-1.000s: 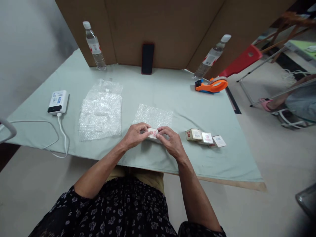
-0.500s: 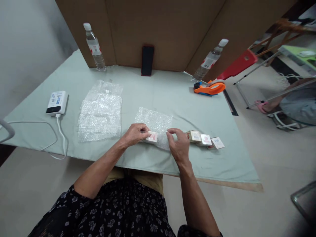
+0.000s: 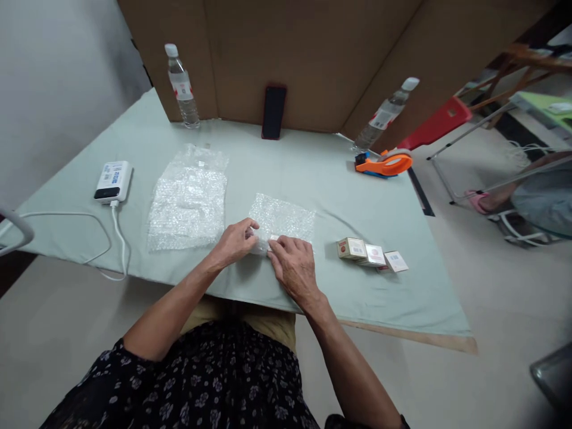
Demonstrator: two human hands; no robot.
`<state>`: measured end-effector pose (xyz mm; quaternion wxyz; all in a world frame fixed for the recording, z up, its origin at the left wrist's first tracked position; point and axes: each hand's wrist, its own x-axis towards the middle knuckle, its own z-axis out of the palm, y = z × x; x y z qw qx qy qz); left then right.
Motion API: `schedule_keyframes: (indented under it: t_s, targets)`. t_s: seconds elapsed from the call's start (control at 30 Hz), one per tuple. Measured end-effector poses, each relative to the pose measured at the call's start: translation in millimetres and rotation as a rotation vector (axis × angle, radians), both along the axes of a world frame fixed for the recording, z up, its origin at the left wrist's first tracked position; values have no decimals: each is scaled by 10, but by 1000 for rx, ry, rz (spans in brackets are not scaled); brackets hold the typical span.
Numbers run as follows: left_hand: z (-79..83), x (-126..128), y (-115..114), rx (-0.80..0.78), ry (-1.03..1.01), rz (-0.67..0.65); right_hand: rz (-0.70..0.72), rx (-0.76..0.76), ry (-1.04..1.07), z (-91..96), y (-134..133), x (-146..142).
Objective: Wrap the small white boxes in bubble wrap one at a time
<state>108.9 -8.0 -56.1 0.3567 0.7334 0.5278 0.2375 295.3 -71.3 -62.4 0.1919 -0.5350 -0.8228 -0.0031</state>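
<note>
A small sheet of bubble wrap (image 3: 288, 218) lies on the cloth in front of me, its near edge partly hidden by my hands. My left hand (image 3: 236, 241) has curled fingers and pinches the wrap's left end. Under my right hand (image 3: 295, 265), most of a small box (image 3: 273, 238) is covered; only a pale bit shows by the fingertips. That hand's fingers are bent together over the box and the wrap. To the right, a row of small boxes (image 3: 374, 255) with red and white faces leans together. A larger bubble wrap sheet (image 3: 190, 199) lies flat to the left.
An orange tape dispenser (image 3: 384, 164) sits at the right by a tilted water bottle (image 3: 384, 114). Another water bottle (image 3: 183, 89) and a phone (image 3: 274, 112) stand against a cardboard panel (image 3: 308, 53). A power bank (image 3: 114, 181) with a white cable is at the left.
My right hand has moved left from beside the row of boxes onto the box at my left hand. My left hand has slid off the box to the wrap's left end.
</note>
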Motion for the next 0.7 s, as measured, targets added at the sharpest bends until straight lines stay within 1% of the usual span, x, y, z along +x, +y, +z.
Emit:
schedule_keyframes:
  t_s: [0.1, 0.2, 0.3, 0.37, 0.5, 0.63, 0.7]
  targets:
    - [-112, 39, 10, 27, 100, 94, -33, -3, -29, 25, 32, -49]
    - [-227, 95, -4, 163, 195, 125, -48, 9, -54, 34, 49, -88]
    - [-266, 73, -72, 244, 312, 210, -55, 6, -62, 38, 46, -107]
    - [-242, 29, -117, 214, 395, 261, -58, 3, -63, 48, 45, -117]
    - [-167, -26, -110, 63, 495, 275, -53, -11, -118, 91, 69, -140]
    - [-166, -35, 0, -16, 453, 298, -41, -15, -181, 120, 102, -152]
    - [-170, -42, 46, -43, 417, 278, -38, -1, -191, 118, 108, -152]
